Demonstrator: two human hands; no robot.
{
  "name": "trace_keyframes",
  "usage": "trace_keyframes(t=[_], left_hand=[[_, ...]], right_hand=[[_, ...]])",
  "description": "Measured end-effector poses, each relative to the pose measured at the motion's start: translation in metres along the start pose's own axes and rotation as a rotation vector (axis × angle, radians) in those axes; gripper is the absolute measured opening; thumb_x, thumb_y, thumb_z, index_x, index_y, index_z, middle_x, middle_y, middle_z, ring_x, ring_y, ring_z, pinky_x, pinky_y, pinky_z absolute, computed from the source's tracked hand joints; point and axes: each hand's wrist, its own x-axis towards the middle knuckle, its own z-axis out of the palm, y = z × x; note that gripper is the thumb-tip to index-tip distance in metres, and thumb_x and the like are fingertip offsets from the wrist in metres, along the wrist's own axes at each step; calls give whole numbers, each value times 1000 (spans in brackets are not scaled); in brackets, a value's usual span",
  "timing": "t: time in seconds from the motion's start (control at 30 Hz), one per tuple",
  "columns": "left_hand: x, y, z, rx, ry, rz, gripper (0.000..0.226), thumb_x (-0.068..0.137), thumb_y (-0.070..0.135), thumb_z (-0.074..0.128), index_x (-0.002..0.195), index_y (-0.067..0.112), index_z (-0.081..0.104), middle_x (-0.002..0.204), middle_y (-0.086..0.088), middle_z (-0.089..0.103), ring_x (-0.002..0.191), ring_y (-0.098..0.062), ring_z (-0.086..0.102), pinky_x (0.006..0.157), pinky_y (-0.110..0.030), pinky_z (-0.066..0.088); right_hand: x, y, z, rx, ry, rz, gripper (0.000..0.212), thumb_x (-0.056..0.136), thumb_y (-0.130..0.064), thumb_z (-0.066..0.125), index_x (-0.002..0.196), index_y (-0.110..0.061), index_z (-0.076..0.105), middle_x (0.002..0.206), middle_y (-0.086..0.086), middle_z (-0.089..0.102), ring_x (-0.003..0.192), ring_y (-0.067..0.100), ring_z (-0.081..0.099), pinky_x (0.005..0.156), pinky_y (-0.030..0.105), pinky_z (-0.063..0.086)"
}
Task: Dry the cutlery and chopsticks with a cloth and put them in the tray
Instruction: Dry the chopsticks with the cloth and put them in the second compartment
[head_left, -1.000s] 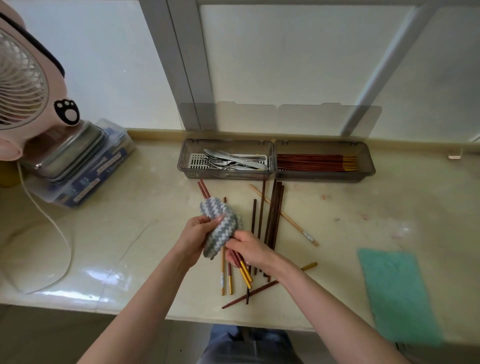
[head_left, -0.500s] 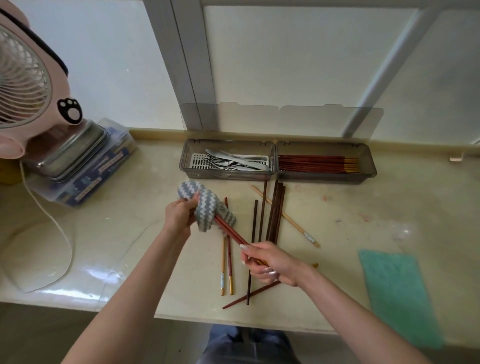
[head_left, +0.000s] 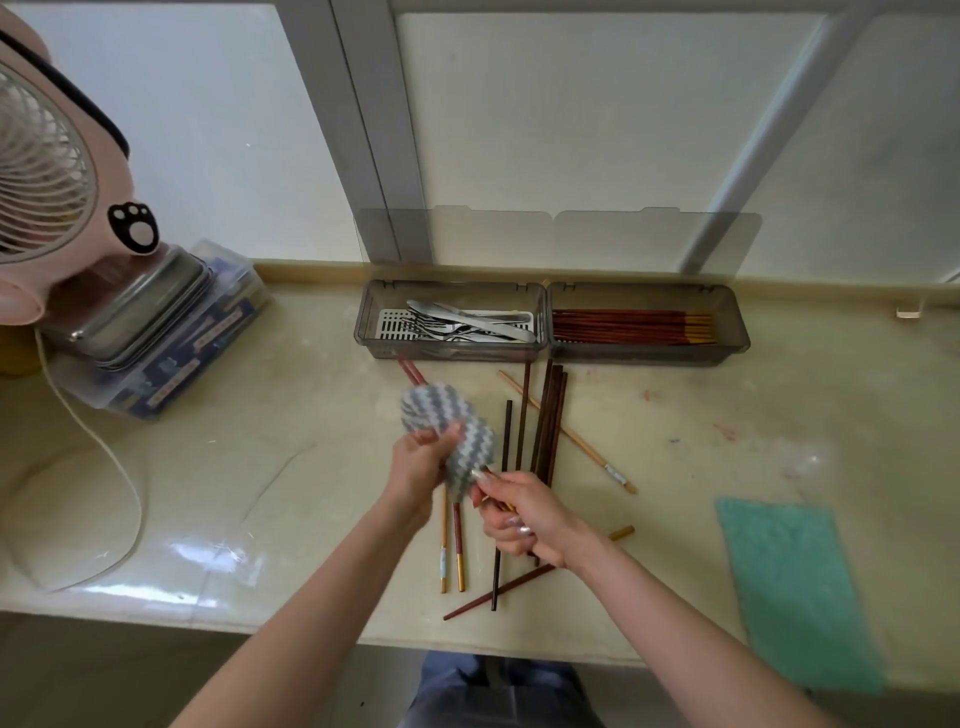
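Note:
My left hand (head_left: 418, 465) grips a grey-and-white zigzag cloth (head_left: 447, 431) wrapped round a pair of red chopsticks, whose tips (head_left: 410, 371) stick out beyond the cloth toward the tray. My right hand (head_left: 524, 514) pinches the near end of those chopsticks just below the cloth. Several loose dark and light chopsticks (head_left: 545, 415) lie on the counter to the right and under my hands. The grey tray (head_left: 550, 348) stands at the back: cutlery (head_left: 467, 325) in its left compartment, red chopsticks (head_left: 628, 327) in its right one.
A green cloth (head_left: 789, 587) lies at the front right of the counter. A pink fan (head_left: 52, 171) and a stack of boxes (head_left: 156, 327) stand at the left, with a white cable (head_left: 124, 483) looping over the counter. The tray's clear lid (head_left: 561, 234) leans against the window.
My left hand has slid the cloth back down the red chopsticks toward my right hand, after running it up toward their tips half a second ago. My right hand kept its hold.

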Motion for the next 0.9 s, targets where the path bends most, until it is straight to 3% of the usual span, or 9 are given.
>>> trace_keyframes(t=[0.1, 0.23, 0.3, 0.4, 0.53, 0.63, 0.7, 0.77, 0.9], left_hand=[[-10, -12, 4, 72, -7, -31, 11, 87, 7, 59, 88, -3, 64, 73, -11, 68, 56, -16, 65, 48, -22, 51], [1, 3, -10, 14, 131, 25, 9, 84, 3, 62, 92, -2, 63, 65, -2, 71, 54, -11, 67, 49, -20, 53], [5, 8, -12, 8, 164, 39, 13, 83, 5, 65, 93, -2, 63, 61, 0, 70, 51, -9, 65, 49, -19, 53], [2, 5, -7, -27, 182, 72, 15, 85, 6, 63, 98, -2, 63, 77, -7, 70, 59, -11, 67, 54, -20, 54], [-19, -18, 14, 88, 46, 77, 15, 87, 5, 59, 99, -2, 63, 89, -12, 71, 73, -16, 70, 63, -23, 57], [-17, -13, 15, 144, 51, 95, 8, 86, 5, 61, 92, 0, 65, 88, -16, 71, 72, -17, 71, 65, -26, 58], [-9, -2, 10, 280, 59, 153, 11, 83, 6, 64, 94, 1, 65, 91, -16, 71, 77, -18, 71, 67, -27, 58], [-3, 7, 11, 555, 40, 249, 17, 80, 11, 70, 92, 1, 66, 92, -14, 71, 82, -21, 70, 73, -33, 58], [-5, 17, 33, 1084, -151, 361, 21, 77, 27, 73, 81, 8, 64, 82, -5, 67, 78, -20, 64, 70, -30, 55]], right_hand=[[2, -1, 0, -68, 38, -7, 25, 100, -20, 42, 84, -4, 54, 47, 0, 36, 35, 7, 28, 33, 18, 22], [-8, 4, -9, -265, 100, -40, 19, 94, -24, 56, 98, -5, 60, 68, 4, 57, 55, 14, 54, 51, 25, 50], [-9, 6, -11, -242, 150, -65, 18, 93, -14, 58, 102, 2, 60, 69, 5, 58, 57, 14, 57, 54, 26, 52], [-6, 8, -6, -120, 263, -99, 9, 92, -5, 56, 94, 1, 63, 68, 7, 59, 55, 14, 57, 53, 26, 53], [0, -3, 1, 56, 334, -114, 12, 93, 4, 49, 93, 1, 61, 70, 10, 60, 52, 13, 57, 51, 25, 51], [-8, -18, -6, -205, 289, -84, 14, 92, -6, 56, 104, -4, 63, 82, 7, 69, 60, 13, 63, 55, 23, 53], [-14, -32, -19, -441, 451, -168, 14, 90, -15, 59, 104, -15, 64, 94, 4, 70, 64, 9, 61, 55, 18, 49], [-17, -50, -30, -349, 600, -359, 12, 90, -20, 59, 101, -21, 65, 99, 6, 70, 62, 8, 56, 52, 16, 45], [-7, -73, -29, -127, 450, -498, 18, 93, -16, 55, 108, -15, 65, 95, 9, 72, 57, 7, 53, 48, 18, 42]])
